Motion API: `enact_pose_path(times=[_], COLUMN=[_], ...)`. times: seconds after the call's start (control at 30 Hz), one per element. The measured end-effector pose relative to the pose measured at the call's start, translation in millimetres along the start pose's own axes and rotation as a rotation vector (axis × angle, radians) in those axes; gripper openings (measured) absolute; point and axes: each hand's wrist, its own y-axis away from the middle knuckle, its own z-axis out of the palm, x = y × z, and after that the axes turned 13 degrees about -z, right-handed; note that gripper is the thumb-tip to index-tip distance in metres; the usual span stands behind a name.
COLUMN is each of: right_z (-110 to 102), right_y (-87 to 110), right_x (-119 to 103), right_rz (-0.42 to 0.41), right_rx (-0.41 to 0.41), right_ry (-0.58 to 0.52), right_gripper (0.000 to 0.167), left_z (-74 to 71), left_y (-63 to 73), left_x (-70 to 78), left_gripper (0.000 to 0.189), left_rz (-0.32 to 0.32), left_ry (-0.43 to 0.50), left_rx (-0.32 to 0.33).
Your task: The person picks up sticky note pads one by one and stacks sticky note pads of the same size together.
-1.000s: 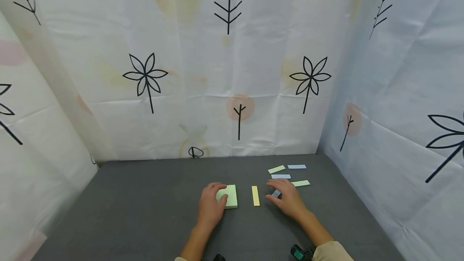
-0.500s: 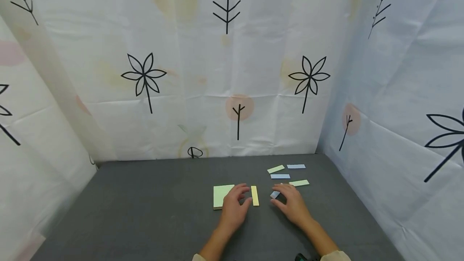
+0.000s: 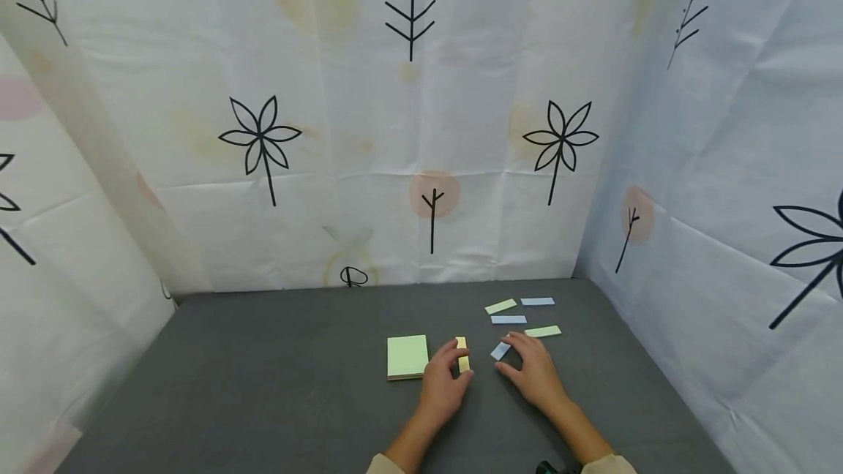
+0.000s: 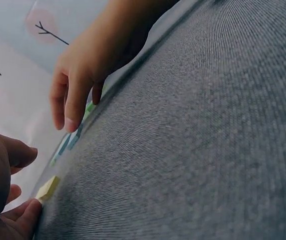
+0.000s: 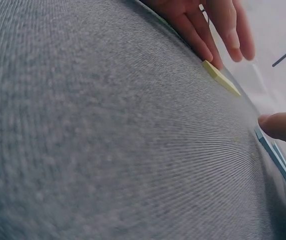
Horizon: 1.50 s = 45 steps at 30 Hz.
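Note:
My left hand [image 3: 444, 385] is at the yellow strip of sticky notes [image 3: 464, 363], its thumb and fingers spread apart over it. In the right wrist view, a fingertip of that hand meets or nearly meets the near end of the yellow strip [image 5: 222, 79]. My right hand [image 3: 538, 377] hovers beside a slanted blue strip [image 3: 500, 351], thumb and fingers apart, partly covering its far end. In the left wrist view this right hand [image 4: 85, 67] points down toward the strips. Left of my left hand lies a square stack of green sticky notes [image 3: 407, 355].
Behind my right hand lie two blue strips [image 3: 537, 301] and two green strips [image 3: 543, 331] on the dark grey table [image 3: 263, 379]. A white cloth [image 3: 329, 167] printed with plants surrounds the table's back and sides.
My left hand has moved right, from the green stack to the yellow strip, uncovering the stack. My right hand has shifted slightly right and toward me. The strips lie where they were.

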Motion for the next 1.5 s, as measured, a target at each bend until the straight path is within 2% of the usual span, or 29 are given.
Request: enact_pose_path(times=[0.17, 0.4, 0.53, 0.9, 1.03, 1.5], right_z=[0.9, 3.3, 4.8, 7.9, 7.7, 8.4], right_y=[-0.5, -3.6, -5.1, -5.8, -6.4, -6.4], right_x=[-1.7, -0.6, 1.6, 5.5, 5.3, 5.3], right_rz=[0.037, 0.138, 0.170, 0.193, 0.193, 0.194], right_rx=[-0.009, -0.067, -0.083, -0.130, -0.131, -0.133], right_ry=[0.017, 0.037, 0.044, 0.070, 0.069, 0.068], right_gripper=[0.046, 0.045, 0.046, 0.048, 0.048, 0.048], left_z=[5.7, 10.9, 12.8, 16.9, 17.8, 15.3], left_y=[-3.6, -8.5, -10.5, -8.2, -8.9, -8.6], left_x=[-1.0, -3.3, -4.9, -4.3, -3.9, -2.5], left_gripper=[0.031, 0.033, 0.034, 0.032, 0.030, 0.032], left_rz=[0.005, -0.010, 0.013, 0.043, 0.070, 0.083], left_ry=[-0.031, -0.030, -0.056, -0.295, -0.348, -0.348], left_rx=[0.025, 0.036, 0.060, 0.100, 0.111, 0.092])
